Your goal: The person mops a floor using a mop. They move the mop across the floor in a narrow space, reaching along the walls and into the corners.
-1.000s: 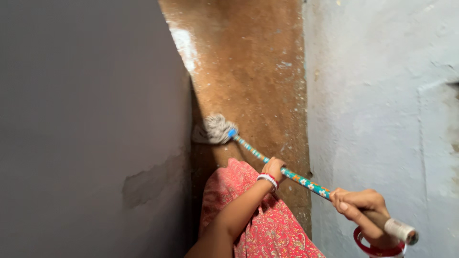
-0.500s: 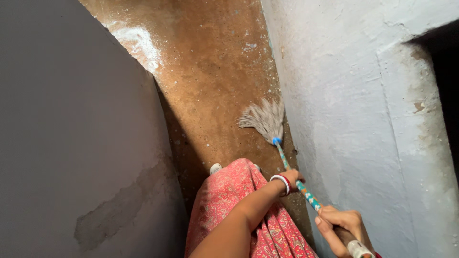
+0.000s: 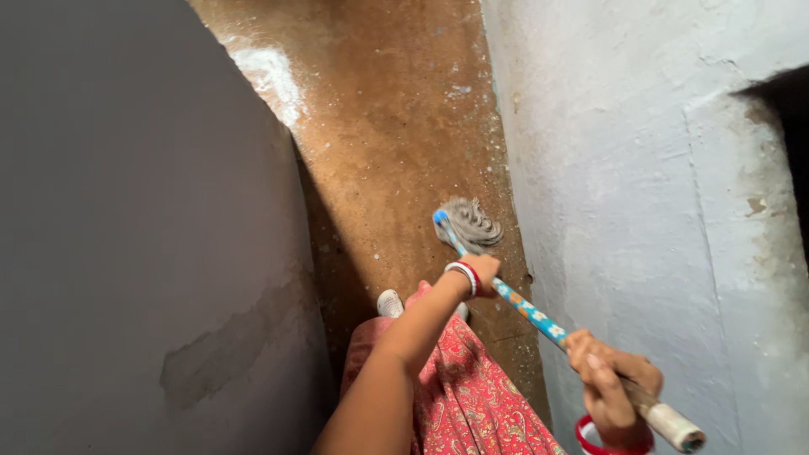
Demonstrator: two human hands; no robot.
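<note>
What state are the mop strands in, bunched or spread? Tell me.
Bunched. The mop head lies in a curled grey clump on the brown floor, beside the right wall, not fanned out.

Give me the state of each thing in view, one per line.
Mop: head down on the floor, strands bunched, by the right wall.
Handle: slanted, held in both hands.
Left hand: closed on the handle, lower down.
Right hand: closed near the handle's top end.
Floor: brown, wet sheen at far left.

At nine o'clock I see a grey wall (image 3: pixel 126 219) with a chipped patch; at three o'clock, a pale blue plastered wall (image 3: pixel 624 168). Between them runs a wet brown floor (image 3: pixel 396 126).
</note>
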